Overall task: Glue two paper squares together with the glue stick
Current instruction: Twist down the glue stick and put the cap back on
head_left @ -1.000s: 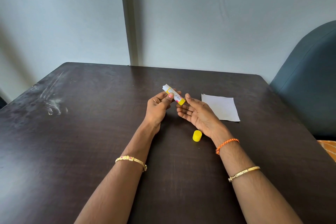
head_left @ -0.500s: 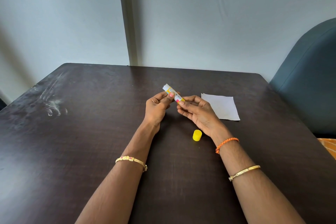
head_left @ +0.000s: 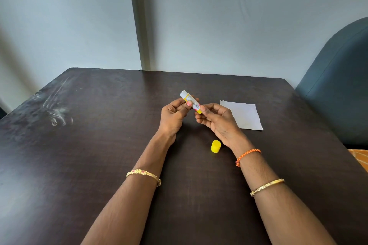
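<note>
- Wall [head_left: 239,16]: pale grey-blue, plain, filling the upper half of the view; a vertical strip [head_left: 139,26], slightly darker, runs down it to the far edge of the table.
- Table [head_left: 89,165]: dark brown, wood-grained, with rounded far corners; whitish scuff marks [head_left: 57,115] lie on its left part.
- Chair [head_left: 342,85]: blue-grey padded back, standing at the right side of the table, partly cut off by the frame edge.
- Forearms: both bare, reaching from the near edge toward the table's centre. The left carries a gold bangle [head_left: 144,174]; the right carries a gold bangle [head_left: 266,186] and, nearer the wrist, an orange braided cord [head_left: 248,155].
- Paper square [head_left: 244,114]: white, lying flat on the table just right of the right hand. Whether it is one sheet or two stacked cannot be told.
- Left hand [head_left: 173,117]: closed around the middle of the glue stick, thumb pressed on the label.
- Right hand [head_left: 217,119]: fingers curled, thumb and forefinger pinching the lower yellow end of the glue stick.
- Glue stick [head_left: 190,101]: uncapped, held tilted above the table between both hands, its white tip pointing up and to the left.
- Cap [head_left: 215,146]: yellow, resting on the table below the right hand, near the right wrist.
</note>
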